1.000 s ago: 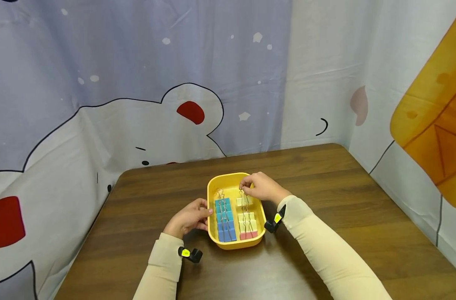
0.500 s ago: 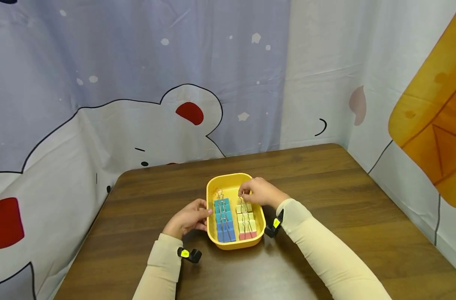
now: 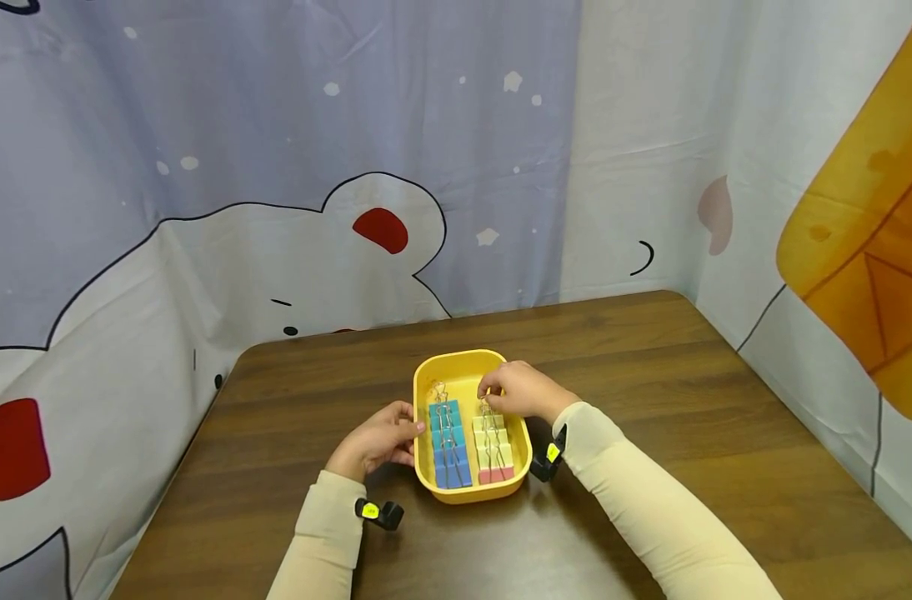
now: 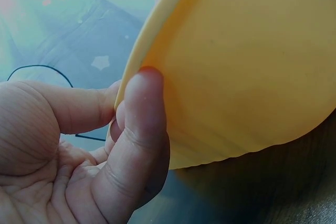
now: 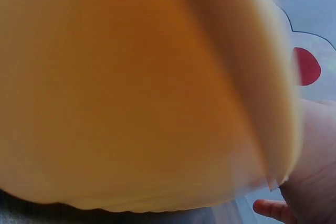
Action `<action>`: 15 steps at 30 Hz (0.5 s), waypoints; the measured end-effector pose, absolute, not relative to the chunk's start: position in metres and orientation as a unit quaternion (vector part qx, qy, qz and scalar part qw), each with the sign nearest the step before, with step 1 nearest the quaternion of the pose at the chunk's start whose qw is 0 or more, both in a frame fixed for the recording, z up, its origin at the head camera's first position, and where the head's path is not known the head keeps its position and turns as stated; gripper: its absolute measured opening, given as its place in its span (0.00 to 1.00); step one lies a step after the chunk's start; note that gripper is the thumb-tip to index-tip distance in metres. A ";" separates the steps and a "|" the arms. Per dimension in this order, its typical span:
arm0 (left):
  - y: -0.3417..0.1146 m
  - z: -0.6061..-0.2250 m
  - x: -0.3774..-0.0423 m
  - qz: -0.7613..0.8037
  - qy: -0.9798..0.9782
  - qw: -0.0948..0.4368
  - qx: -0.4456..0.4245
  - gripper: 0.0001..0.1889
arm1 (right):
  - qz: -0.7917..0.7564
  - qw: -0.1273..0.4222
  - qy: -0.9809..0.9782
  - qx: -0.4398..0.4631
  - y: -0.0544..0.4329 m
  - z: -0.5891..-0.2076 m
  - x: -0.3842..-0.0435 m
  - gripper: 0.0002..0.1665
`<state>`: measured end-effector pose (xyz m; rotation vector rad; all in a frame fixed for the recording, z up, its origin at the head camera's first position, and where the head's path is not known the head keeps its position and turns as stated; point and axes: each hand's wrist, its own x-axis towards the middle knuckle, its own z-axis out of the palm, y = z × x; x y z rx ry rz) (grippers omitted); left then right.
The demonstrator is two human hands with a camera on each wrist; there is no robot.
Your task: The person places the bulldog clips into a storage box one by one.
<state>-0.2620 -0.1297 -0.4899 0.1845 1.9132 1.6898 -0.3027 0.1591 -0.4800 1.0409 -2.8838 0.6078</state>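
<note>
A shallow yellow plastic box (image 3: pixel 477 493) holds two rows of binder clips with wire handles. Teal clips (image 3: pixel 446 422) and blue clips (image 3: pixel 453 476) form the left row; pale yellow clips (image 3: pixel 493 452) and a pink clip (image 3: pixel 496 476) form the right one. My left hand (image 3: pixel 379 435) pinches the box's left rim between thumb and fingers, seen close in the left wrist view on the box wall (image 4: pixel 241 72). Reaching over the right rim, my right hand (image 3: pixel 525 390) pinches the wire handle of the farthest pale yellow clip (image 3: pixel 488 422). In the right wrist view the box wall hides its fingertips.
The box stands on a brown wooden table (image 3: pixel 598 350). Behind it hangs a printed curtain (image 3: pixel 276 108) reaching along the back and sides. Each wrist wears a small black camera (image 3: pixel 381 513).
My right hand has drawn the farthest pale yellow clip toward the near end, up against the others in its row. The left hand stays on the rim.
</note>
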 end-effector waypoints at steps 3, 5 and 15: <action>-0.130 -0.490 -0.261 0.632 0.717 0.287 0.069 0.15 | 0.178 0.009 -0.926 0.334 0.158 -0.480 -0.301 0.09; -0.129 -0.490 -0.260 0.631 0.717 0.288 0.067 0.15 | 0.163 0.011 -0.928 0.336 0.158 -0.480 -0.301 0.09; -0.132 -0.494 -0.257 0.609 0.739 0.282 0.061 0.16 | 0.165 0.019 -0.919 0.357 0.164 -0.475 -0.295 0.15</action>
